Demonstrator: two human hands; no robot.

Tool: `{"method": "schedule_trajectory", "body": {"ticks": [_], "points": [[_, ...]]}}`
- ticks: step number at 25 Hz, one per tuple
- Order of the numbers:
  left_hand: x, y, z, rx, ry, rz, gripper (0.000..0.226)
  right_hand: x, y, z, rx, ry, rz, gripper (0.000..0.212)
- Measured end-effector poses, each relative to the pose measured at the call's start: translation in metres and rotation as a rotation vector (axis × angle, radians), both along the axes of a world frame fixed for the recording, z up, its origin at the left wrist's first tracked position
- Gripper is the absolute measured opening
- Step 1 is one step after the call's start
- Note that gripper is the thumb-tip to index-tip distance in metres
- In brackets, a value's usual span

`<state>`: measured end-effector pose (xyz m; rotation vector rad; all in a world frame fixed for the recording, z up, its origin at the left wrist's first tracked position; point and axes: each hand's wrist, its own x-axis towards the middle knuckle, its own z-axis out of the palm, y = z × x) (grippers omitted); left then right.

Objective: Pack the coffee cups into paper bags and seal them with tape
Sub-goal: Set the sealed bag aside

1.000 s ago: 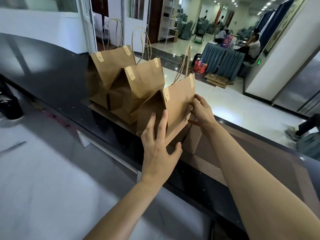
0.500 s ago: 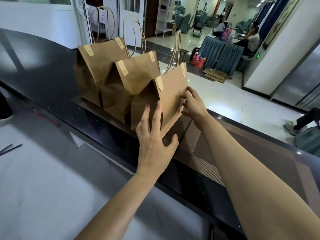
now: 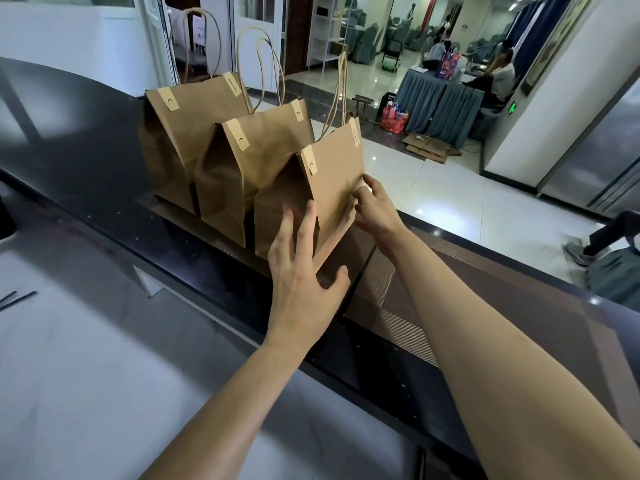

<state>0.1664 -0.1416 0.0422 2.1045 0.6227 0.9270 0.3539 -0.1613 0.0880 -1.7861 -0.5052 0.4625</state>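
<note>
Head cam view: both arms reach out to the nearest brown kraft paper bag with twine handles [image 3: 332, 188], last in a row of three taped-shut bags on the glossy black counter [image 3: 86, 161]. Left hand [image 3: 304, 271] lies flat on its near face, fingers straight and a bit apart, thumb out by the bottom corner. Right hand [image 3: 375, 211] touches the bag's right edge with loosely bent fingers, not clamped. Second bag [image 3: 249, 168] sits just left of it, third bag [image 3: 180, 136] further left. Right of the nearest bag there's bare brown woven placemat [image 3: 450, 292], and the counter's far edge runs just behind it.
</note>
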Motion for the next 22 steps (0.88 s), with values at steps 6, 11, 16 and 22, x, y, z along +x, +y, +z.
{"method": "schedule_trajectory", "body": {"ticks": [6, 11, 16, 22], "points": [[0.000, -0.002, -0.002, -0.007, -0.005, -0.015, 0.101, -0.003, -0.001, 0.000, -0.028, -0.018, 0.016, 0.052], [-0.003, -0.002, 0.000, -0.005, -0.007, -0.016, 0.101, -0.008, -0.006, 0.003, -0.064, -0.051, 0.019, 0.053], [-0.010, -0.017, 0.000, -0.010, -0.035, -0.039, 0.099, -0.017, -0.025, 0.007, -0.104, -0.108, 0.026, 0.058], [-0.024, -0.047, -0.001, -0.003, -0.024, -0.100, 0.094, -0.029, -0.075, 0.020, -0.145, -0.129, -0.063, 0.056]]}}
